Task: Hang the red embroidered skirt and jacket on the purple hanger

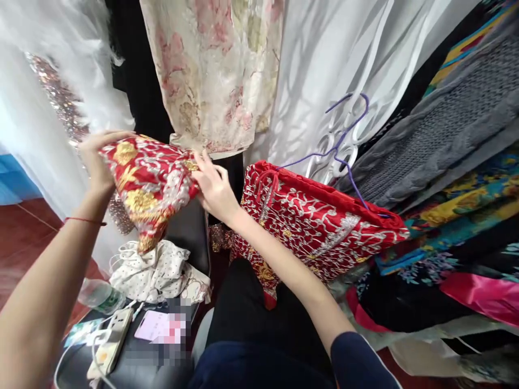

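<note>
A red garment piece [152, 178] with gold flowers and silver embroidery is stretched between my two hands, its lower end hanging in a point. My left hand [99, 156] is closed on its left edge, the fingers partly behind the cloth. My right hand [213, 183] grips the right edge, thumb and fingers pinching the fabric. To the right, a matching red embroidered skirt [308, 221] with a gathered waistband and a tied cord hangs tilted over my lap. A purple hanger [336, 148] reaches into its waistband.
A black seat [186, 237] at left carries a white dotted cloth [150, 270], a plastic bottle [101, 296], a power strip [111, 346] and a pink card [158, 326]. Floral fabric [219, 70] hangs ahead. Grey knitwear [438, 113] and patterned clothes hang at right.
</note>
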{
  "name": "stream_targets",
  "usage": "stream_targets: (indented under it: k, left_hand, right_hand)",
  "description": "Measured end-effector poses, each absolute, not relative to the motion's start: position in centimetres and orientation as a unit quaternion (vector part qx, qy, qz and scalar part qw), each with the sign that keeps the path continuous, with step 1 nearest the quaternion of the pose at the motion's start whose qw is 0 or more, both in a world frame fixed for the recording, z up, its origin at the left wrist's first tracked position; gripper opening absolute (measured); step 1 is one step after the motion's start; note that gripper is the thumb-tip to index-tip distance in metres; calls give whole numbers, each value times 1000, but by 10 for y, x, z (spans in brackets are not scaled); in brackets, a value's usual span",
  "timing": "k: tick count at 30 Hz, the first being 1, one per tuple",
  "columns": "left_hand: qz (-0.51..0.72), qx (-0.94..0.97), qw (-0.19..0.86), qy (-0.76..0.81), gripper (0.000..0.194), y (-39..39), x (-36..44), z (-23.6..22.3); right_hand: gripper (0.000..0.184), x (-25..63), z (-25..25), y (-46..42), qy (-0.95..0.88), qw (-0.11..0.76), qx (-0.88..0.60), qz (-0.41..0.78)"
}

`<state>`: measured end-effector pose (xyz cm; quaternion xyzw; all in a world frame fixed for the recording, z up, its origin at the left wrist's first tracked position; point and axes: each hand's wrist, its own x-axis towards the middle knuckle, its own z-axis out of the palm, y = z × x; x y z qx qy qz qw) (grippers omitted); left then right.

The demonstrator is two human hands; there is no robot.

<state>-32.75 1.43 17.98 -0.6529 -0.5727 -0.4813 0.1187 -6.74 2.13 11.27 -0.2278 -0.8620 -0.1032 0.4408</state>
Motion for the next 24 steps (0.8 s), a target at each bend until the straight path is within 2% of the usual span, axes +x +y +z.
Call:
stream_targets:
  k: [2, 4, 7, 9, 11, 13, 16, 18, 21, 24]
  left_hand:
    - [-498, -678, 147, -520, 26, -10, -351, 179]
    - [-435, -729, 144, -509, 23, -30, -371, 165]
    - [-273, -787, 136, -535, 33, -41, -397, 128]
    - [-208, -792, 125, -560, 44, -42, -404, 102]
    - [-172, -785, 132, -581, 49, -45, -395, 87]
    - [-134, -761, 177, -610, 42, -54, -365, 88]
    - [-81, -682, 272, -674, 25, -73, -287, 115]
    - [-93, -684, 303, -657, 30, -80, -226, 137]
    - [-180, -761, 245, -573, 31, -67, -144, 159]
    - [-266, -802, 165, -509, 35, -23, -87, 165]
  right_hand:
    - [25, -88, 99, 12, -879, 414, -187, -145]
    - [23, -97, 82, 4, -906, 366, -133, -169]
    - [18, -89, 58, -6, -943, 279, -77, -162]
    - [17, -73, 50, -10, -958, 255, -46, -120]
    - [15, -53, 47, -14, -954, 292, -49, -53]
    - [15, -30, 48, -15, -921, 370, -124, 12]
    - [18, 6, 52, -12, -824, 477, -301, 56]
    - [18, 30, 52, -9, -751, 529, -391, 55]
    - [20, 61, 53, -6, -667, 568, -478, 66]
    - [19, 82, 54, -7, -631, 566, -523, 89]
